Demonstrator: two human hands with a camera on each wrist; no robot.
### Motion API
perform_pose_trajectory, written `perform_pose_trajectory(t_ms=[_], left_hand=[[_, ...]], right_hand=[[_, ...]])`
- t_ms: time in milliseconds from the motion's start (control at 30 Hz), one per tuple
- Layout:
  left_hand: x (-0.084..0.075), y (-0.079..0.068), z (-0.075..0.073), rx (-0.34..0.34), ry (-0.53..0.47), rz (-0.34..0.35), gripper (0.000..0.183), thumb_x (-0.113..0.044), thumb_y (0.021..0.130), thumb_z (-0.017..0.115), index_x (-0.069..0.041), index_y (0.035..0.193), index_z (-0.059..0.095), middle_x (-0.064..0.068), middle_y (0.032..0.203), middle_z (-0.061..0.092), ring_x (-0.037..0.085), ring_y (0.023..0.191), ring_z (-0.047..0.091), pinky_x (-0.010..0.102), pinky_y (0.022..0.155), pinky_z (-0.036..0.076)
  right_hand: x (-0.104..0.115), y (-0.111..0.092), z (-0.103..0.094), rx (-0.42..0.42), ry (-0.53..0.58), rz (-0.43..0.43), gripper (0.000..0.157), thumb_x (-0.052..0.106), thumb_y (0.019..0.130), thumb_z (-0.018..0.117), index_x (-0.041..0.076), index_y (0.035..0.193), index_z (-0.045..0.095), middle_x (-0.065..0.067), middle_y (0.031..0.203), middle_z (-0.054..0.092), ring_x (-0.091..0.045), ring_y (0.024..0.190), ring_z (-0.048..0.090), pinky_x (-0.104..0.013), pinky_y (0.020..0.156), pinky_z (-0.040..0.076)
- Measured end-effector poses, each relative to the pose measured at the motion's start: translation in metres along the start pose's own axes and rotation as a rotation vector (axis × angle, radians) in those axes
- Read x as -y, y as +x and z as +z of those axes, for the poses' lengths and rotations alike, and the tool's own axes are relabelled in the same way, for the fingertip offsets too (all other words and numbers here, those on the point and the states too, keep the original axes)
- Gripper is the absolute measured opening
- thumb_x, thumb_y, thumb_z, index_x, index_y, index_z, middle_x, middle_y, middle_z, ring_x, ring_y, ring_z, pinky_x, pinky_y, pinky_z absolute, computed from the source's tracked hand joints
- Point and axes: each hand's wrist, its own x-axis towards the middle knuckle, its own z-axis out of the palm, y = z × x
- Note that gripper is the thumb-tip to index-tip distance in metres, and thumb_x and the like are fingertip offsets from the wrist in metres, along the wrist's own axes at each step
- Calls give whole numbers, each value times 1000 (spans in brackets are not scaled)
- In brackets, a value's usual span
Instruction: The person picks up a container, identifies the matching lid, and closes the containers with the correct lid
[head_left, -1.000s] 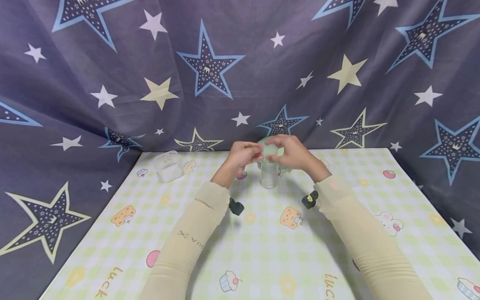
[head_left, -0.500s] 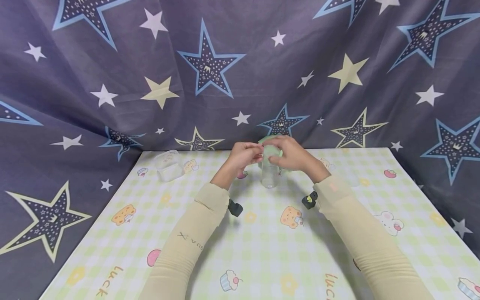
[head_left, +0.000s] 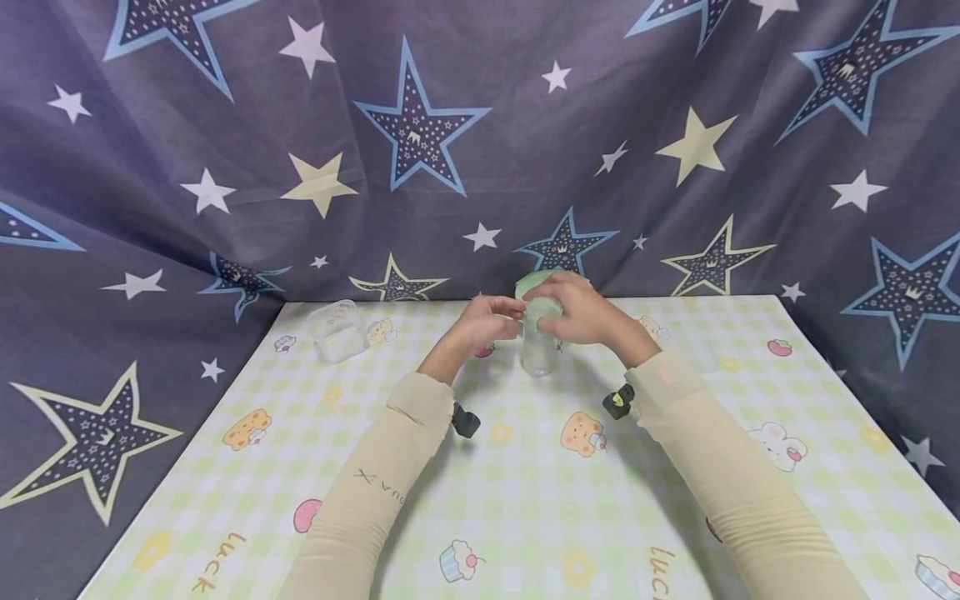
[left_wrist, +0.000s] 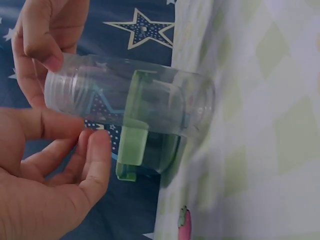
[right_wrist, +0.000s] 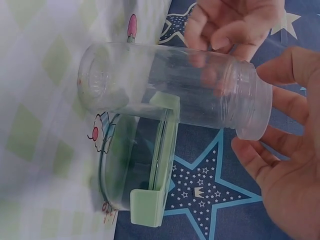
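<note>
- The clear plastic cylindrical bottle [right_wrist: 185, 85] stands upright on the desk [head_left: 487, 492], which has a green-and-white checked covering with printed cartoon food.
- The right hand [head_left: 588, 312] curls thumb and fingers round the frosted, whitish round cap [right_wrist: 256, 112] at the bottle's top.
- The left hand [head_left: 478, 323] is just beside the bottle's upper part, fingers loosely bent and holding nothing; whether they touch it, I cannot tell.
- A clear box with a pale green clip lid [right_wrist: 140, 167] sits just behind the bottle.
- A colourless transparent box [head_left: 339, 340] rests well apart, at the desk's far left.
</note>
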Motion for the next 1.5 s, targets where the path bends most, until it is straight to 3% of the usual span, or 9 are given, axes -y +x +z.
perform_pose_trajectory(t_ms=[133,267,467,767,900,1133,1500], left_hand=[[5,-1,1,86,80,34,56,2,83,71,-3,138,61,14,131,63,34,118,62,38,94,55],[8,1,3,132,82,50,62,-2,80,82,-3,138,59,13,129,61,33,117,62,35,91,57],[12,2,7,124,44,28,58,-5,78,88,-4,129,61,10,125,58,26,102,70,35,89,58],[19,3,11,108,58,29,40,-11,81,88,-7,114,65,7,123,57,27,108,68,39,89,59],[20,3,11,95,65,15,47,-15,81,89,-10,121,67,8,129,55,29,115,65,44,93,59],[21,3,11,82,81,11,62,-17,81,89,-11,136,63,11,137,52,32,117,64,40,90,59],[22,4,11,89,49,36,53,-11,81,87,-8,130,66,10,128,59,29,110,68,37,87,60]], right_hand=[[1,0,0,-1,4,-25,42,17,87,65,5,126,72,-13,124,66,-31,118,57,-53,105,43],[4,0,-1,8,18,-46,40,15,87,65,4,125,72,-13,122,67,-31,116,58,-53,102,45],[6,0,0,37,35,-32,40,13,86,63,7,125,73,-12,124,66,-32,118,56,-54,104,44],[7,-1,4,41,40,-21,41,14,85,67,8,125,73,-13,123,67,-31,115,58,-51,99,49],[7,-1,4,40,34,-32,42,15,85,68,9,127,73,-13,123,68,-30,115,59,-52,99,49],[8,-3,2,38,41,-64,40,12,85,65,6,124,74,-15,121,69,-32,114,60,-52,98,50],[7,-4,-1,47,2,-104,40,4,85,62,4,123,74,-13,121,71,-33,116,62,-52,102,49]])
